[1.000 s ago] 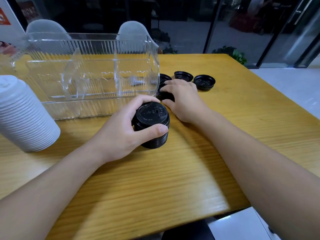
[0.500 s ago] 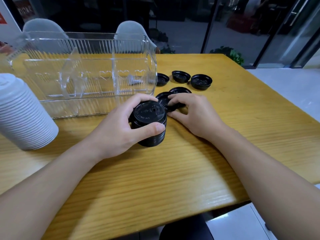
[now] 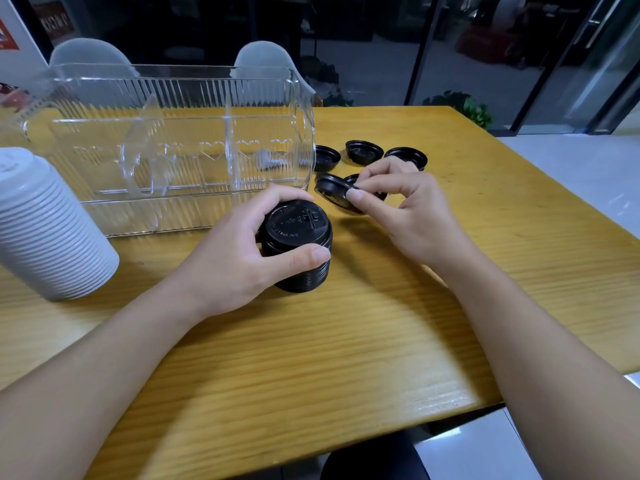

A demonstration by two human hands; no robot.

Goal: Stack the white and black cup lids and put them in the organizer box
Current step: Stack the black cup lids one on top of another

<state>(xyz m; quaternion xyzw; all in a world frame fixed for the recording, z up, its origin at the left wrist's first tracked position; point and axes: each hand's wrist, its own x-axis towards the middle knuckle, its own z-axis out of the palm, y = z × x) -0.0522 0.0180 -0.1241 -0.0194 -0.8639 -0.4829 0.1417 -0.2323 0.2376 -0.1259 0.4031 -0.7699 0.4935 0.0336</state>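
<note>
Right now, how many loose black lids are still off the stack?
5: one pinched in the right hand, tilted; one partly hidden behind it; three in a row beyond. The hand may hide more.

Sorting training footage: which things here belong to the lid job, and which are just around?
Job: black lid stack, held lid, loose black lids, white lid stack, organizer box.
Around: chairs, plant.

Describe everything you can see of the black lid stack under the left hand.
The black lid stack is a short upright column of nested glossy plastic lids, ribbed at their rims, standing on the wooden table before the clear organizer box. Its top lid shows embossed lettering and a sip tab. The left hand grips it, thumb in front.
</note>
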